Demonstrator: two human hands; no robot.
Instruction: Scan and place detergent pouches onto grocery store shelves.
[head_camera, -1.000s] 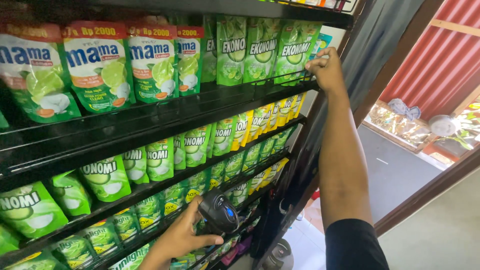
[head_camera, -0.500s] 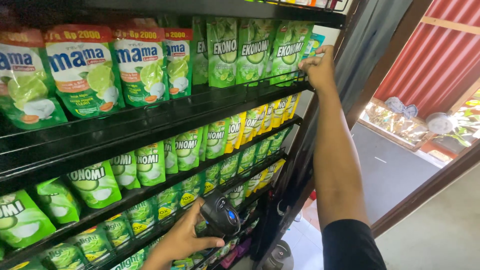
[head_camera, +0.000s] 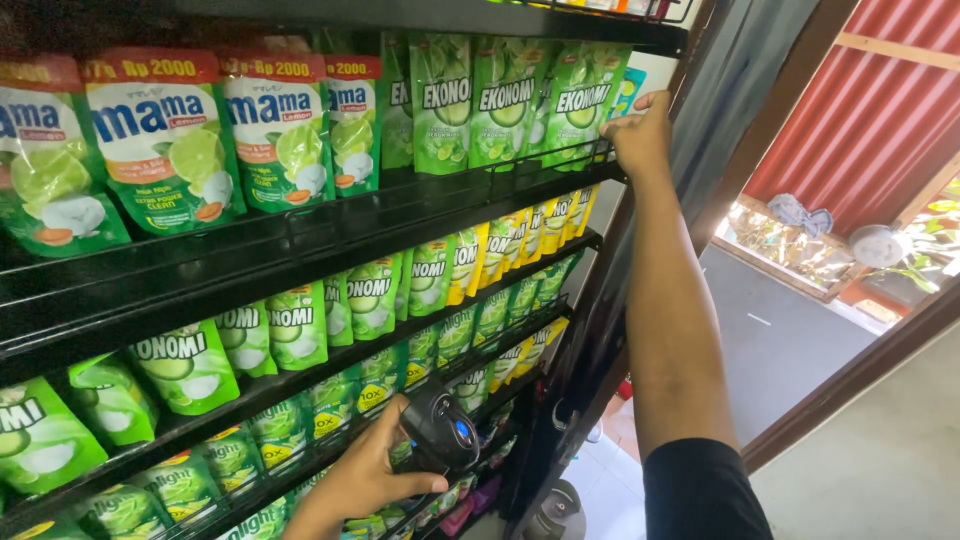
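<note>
My left hand (head_camera: 362, 478) grips a black handheld barcode scanner (head_camera: 440, 428) with a blue button, held low in front of the lower shelves of green pouches. My right hand (head_camera: 638, 135) reaches up to the right end of the upper black wire shelf (head_camera: 480, 205), its fingers curled on the shelf rail beside a green refill pouch (head_camera: 585, 100). The right arm is stretched out, with a black sleeve at the shoulder.
A tall black rack holds rows of green and yellow dish-soap pouches (head_camera: 290, 320) on several shelves. To the right stand a dark door frame (head_camera: 780, 110), a grey floor (head_camera: 790, 340) and a red corrugated wall (head_camera: 880, 110).
The view has shifted a little to the right, so the pouches sit further left in frame. Both hands keep their places on the scanner and the shelf rail.
</note>
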